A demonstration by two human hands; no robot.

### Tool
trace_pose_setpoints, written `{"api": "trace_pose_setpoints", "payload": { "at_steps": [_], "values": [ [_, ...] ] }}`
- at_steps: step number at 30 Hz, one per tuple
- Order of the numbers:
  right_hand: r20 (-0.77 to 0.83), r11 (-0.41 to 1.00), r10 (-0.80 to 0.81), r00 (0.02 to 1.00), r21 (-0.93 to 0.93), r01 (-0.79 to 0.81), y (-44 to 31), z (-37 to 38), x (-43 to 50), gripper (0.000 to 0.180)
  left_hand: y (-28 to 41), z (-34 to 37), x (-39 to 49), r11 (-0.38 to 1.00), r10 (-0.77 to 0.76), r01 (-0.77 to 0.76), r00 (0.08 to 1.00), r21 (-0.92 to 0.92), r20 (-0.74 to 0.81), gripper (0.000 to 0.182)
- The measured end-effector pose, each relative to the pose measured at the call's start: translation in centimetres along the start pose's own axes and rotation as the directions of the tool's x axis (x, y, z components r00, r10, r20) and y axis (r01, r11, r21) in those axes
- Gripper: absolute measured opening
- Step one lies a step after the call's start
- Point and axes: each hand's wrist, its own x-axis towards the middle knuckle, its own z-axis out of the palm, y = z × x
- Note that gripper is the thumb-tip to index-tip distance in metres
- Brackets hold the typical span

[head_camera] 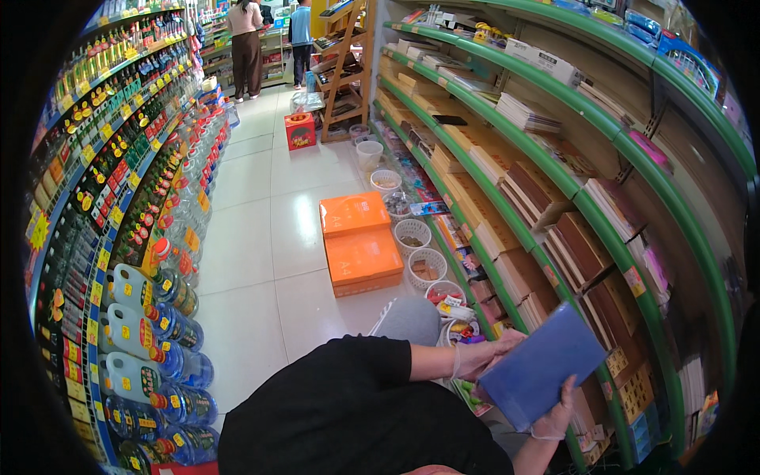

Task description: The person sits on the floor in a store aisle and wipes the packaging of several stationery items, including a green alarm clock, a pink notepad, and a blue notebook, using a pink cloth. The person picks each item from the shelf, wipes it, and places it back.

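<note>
A flat rectangular blue item (543, 368), perhaps a plastic-covered book or a folder, lies tilted between both my hands in front of the shelves. My left hand (490, 356) grips its upper left edge; part of the fingers is hidden behind it. From below, my right hand (556, 412) holds the lower right edge with fingers on its face. Both hands seem to wear thin clear gloves. Just beyond the item, stacks of books and boxes (585, 314) fill the green-edged shelf (537, 255).
Orange A4 paper boxes (363, 252) and white plastic baskets (426, 267) stand on the floor by the shelf. Bottles and jugs (133, 332) line the opposite side. A wooden rack (347, 77) and a red box (300, 130) stand farther up the aisle, near people (244, 50).
</note>
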Motion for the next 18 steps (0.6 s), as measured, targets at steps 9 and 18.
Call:
{"api": "trace_pose_setpoints", "payload": {
  "at_steps": [9,18],
  "values": [
    [0.053,0.879,-0.162,0.985,-0.447,0.169,0.0,4.4,0.7,0.073,1.1,1.8,-1.0,0.987,0.076,-0.041,0.969,-0.154,0.233,0.067],
    [0.156,0.446,-0.385,0.91,-0.831,0.331,-1.1,2.8,1.1,0.096,2.3,2.5,-1.9,0.996,0.051,-0.044,0.995,-0.081,0.086,0.067]
  ]
}}
